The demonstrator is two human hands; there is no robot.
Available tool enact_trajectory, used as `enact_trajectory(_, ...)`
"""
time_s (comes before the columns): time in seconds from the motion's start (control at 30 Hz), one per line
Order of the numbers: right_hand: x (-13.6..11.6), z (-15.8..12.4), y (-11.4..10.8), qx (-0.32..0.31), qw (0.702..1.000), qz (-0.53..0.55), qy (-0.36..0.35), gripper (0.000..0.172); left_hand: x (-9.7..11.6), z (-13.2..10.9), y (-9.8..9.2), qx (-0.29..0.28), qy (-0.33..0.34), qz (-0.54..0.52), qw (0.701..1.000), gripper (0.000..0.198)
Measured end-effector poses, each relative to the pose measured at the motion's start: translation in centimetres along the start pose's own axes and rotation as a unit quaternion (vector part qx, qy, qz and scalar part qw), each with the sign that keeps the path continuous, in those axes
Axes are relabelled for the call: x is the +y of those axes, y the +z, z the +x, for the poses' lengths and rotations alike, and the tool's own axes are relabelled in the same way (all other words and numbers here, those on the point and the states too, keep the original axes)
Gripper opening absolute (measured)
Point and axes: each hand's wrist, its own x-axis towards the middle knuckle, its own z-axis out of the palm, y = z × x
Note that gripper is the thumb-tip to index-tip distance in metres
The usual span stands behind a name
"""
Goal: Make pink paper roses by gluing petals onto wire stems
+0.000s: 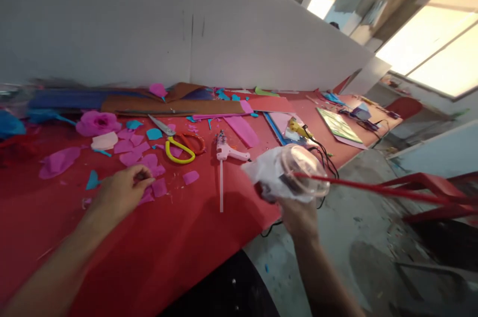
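My right hand [300, 215] is wrapped round a clear, round-ended plastic container [311, 170] with crumpled white material [265, 167] at its left side. A thin red strand or stick [366, 186] runs from it to the right; its kind is unclear. Over the red table, my left hand [125, 187] has its fingers curled, thumb close to the forefinger, beside pink paper petals [151, 162]. Whatever it pinches, if anything, is hidden. Between the hands lie a pale pink glue gun [226, 151] with a glue stick in it and yellow-and-orange-handled scissors [175, 145].
A pink paper flower [97, 122] and blue scraps [154, 133] lie on the red table [149, 247]. A yellow glue gun [298, 127] with black cords sits further right. Behind stands a grey partition [130, 23]. Red chairs [433, 187] are at the right.
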Motion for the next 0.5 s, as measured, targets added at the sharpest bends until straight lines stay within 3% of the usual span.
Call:
enact_trajectory(0.07, 0.4, 3.0, -2.5, 0.120, 0.990, -0.039, -0.060, 0.050, -0.3, 0.1, -0.1, 0.001, 0.010, -0.019, 1.000, 0.012)
enact_trajectory(0.13, 1.3, 5.7, -4.6, 0.171, 0.978, -0.071, -0.094, 0.047, -0.7, 0.2, 0.0, 0.012, 0.018, -0.045, 0.999, 0.012)
enact_trajectory(0.3, 3.5, 9.5, -7.8, 0.174, 0.971, -0.120, -0.109, 0.053, -0.8, 0.4, 0.7, -0.004, 0.027, -0.079, 0.997, 0.019)
enact_trajectory(0.4, 3.6, 9.6, -8.4, 0.159, 0.975, -0.126, -0.089, 0.056, -0.2, 0.1, 0.9, 0.008, 0.047, -0.068, 0.997, 0.011)
enact_trajectory(0.5, 3.2, 8.4, -8.8, 0.080, 0.975, -0.201, -0.053, 0.047, 0.5, -0.3, 0.8, -0.002, 0.054, -0.056, 0.997, 0.003)
